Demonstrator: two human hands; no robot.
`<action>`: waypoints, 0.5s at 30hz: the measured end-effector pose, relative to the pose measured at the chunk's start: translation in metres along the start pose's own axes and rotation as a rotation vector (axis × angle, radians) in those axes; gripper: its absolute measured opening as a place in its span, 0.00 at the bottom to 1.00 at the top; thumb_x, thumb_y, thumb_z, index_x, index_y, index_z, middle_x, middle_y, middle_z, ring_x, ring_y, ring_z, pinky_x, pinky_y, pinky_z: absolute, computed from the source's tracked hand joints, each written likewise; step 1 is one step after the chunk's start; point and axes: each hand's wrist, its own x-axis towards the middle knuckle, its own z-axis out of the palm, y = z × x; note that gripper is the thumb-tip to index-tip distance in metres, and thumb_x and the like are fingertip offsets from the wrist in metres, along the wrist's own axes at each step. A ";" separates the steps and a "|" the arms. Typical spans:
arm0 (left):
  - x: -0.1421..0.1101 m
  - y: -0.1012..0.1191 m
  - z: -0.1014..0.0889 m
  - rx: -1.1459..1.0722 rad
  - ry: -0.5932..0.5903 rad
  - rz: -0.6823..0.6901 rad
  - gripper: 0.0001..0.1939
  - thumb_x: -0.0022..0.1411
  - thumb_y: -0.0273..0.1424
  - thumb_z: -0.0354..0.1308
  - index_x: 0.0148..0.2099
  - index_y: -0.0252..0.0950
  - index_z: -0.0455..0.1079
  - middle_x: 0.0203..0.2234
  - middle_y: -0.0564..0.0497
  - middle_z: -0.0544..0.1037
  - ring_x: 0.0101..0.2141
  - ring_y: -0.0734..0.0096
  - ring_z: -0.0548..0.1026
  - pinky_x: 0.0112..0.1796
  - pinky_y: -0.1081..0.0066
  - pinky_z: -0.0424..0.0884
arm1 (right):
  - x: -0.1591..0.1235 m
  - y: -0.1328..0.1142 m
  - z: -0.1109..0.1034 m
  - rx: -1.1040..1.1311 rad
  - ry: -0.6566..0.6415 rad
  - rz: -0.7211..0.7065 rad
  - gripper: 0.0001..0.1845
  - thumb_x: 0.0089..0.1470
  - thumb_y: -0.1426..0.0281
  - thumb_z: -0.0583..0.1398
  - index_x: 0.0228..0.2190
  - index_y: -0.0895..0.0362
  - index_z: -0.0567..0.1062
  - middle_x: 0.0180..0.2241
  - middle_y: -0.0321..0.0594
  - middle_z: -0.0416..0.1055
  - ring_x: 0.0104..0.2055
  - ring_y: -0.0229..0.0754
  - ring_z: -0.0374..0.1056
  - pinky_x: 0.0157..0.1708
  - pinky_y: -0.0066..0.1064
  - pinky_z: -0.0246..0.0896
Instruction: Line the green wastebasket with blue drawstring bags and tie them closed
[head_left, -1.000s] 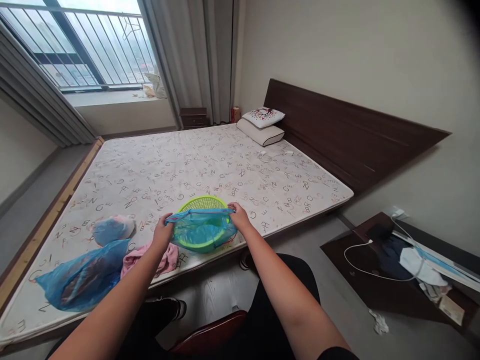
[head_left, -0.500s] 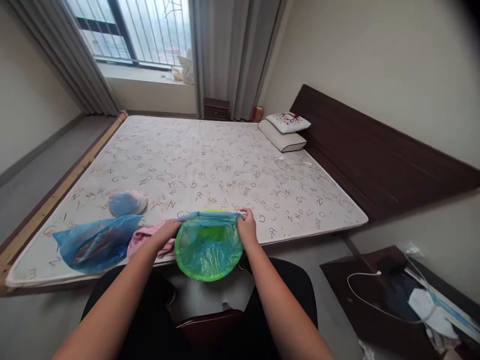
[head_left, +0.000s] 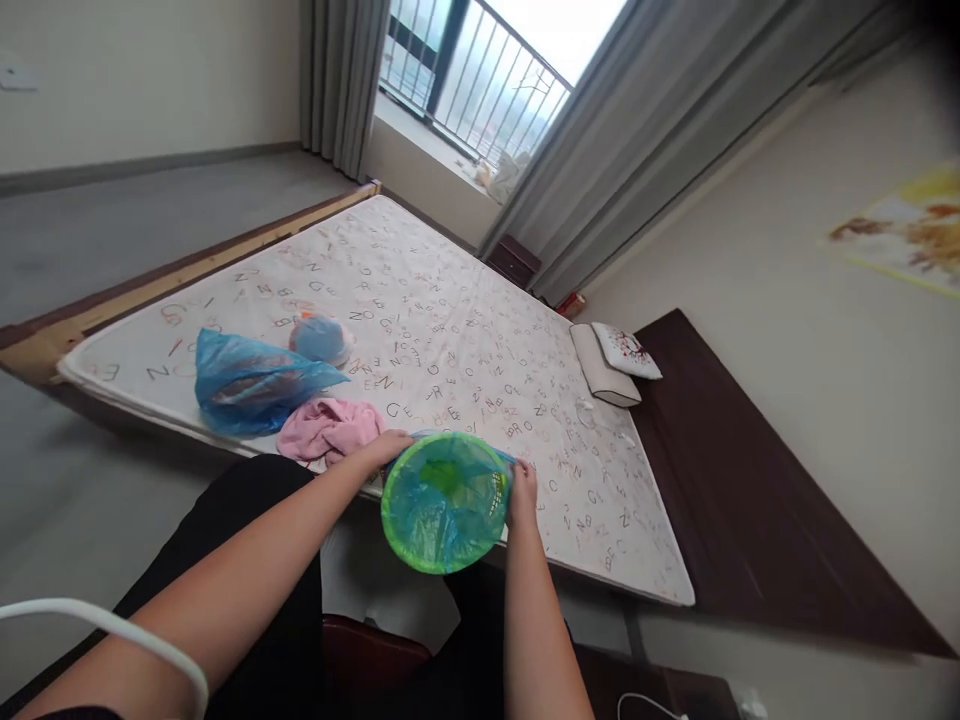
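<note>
The green basket [head_left: 407, 557] is at the near edge of the mattress [head_left: 465, 330], with the blue bag [head_left: 431, 520] lining its inside. The right hand [head_left: 523, 490] has its fingers pinching this bag beside the basket; the left hand [head_left: 390, 446] seems to pinch it also, its fingers being partly hidden. A pink cloth [head_left: 330, 430] lies near.

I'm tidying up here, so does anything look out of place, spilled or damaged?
The pink cloth lies bunched up rather than folded at the near edge of the mattress, which also leaves a strip of wooden frame uncovered. I see no spill or damage.
</note>
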 end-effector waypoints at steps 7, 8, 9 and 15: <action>0.004 -0.016 0.000 0.120 0.102 0.008 0.19 0.48 0.35 0.68 0.44 0.36 0.76 0.40 0.40 0.84 0.47 0.49 0.79 0.44 0.64 0.72 | -0.043 0.046 -0.009 0.219 -0.025 0.113 0.35 0.52 0.45 0.54 0.58 0.44 0.64 0.59 0.42 0.70 0.53 0.48 0.74 0.41 0.38 0.74; 0.004 -0.015 -0.003 0.127 0.110 0.038 0.19 0.49 0.35 0.68 0.44 0.36 0.77 0.45 0.39 0.83 0.50 0.48 0.78 0.47 0.64 0.71 | -0.051 0.053 -0.008 0.197 -0.052 0.147 0.35 0.52 0.44 0.55 0.59 0.42 0.63 0.61 0.42 0.68 0.55 0.49 0.74 0.40 0.39 0.75; 0.004 -0.013 -0.005 0.129 0.113 0.067 0.18 0.51 0.35 0.67 0.45 0.36 0.77 0.47 0.38 0.82 0.52 0.48 0.77 0.49 0.64 0.70 | -0.058 0.060 -0.007 0.183 -0.071 0.183 0.36 0.52 0.43 0.56 0.59 0.41 0.62 0.63 0.43 0.66 0.56 0.50 0.74 0.40 0.39 0.75; 0.003 0.008 -0.017 0.090 0.116 0.218 0.16 0.65 0.37 0.56 0.49 0.35 0.78 0.49 0.40 0.82 0.52 0.54 0.78 0.51 0.66 0.69 | -0.069 0.068 -0.004 0.214 0.052 0.269 0.33 0.49 0.44 0.59 0.53 0.44 0.64 0.64 0.46 0.63 0.59 0.54 0.72 0.41 0.42 0.77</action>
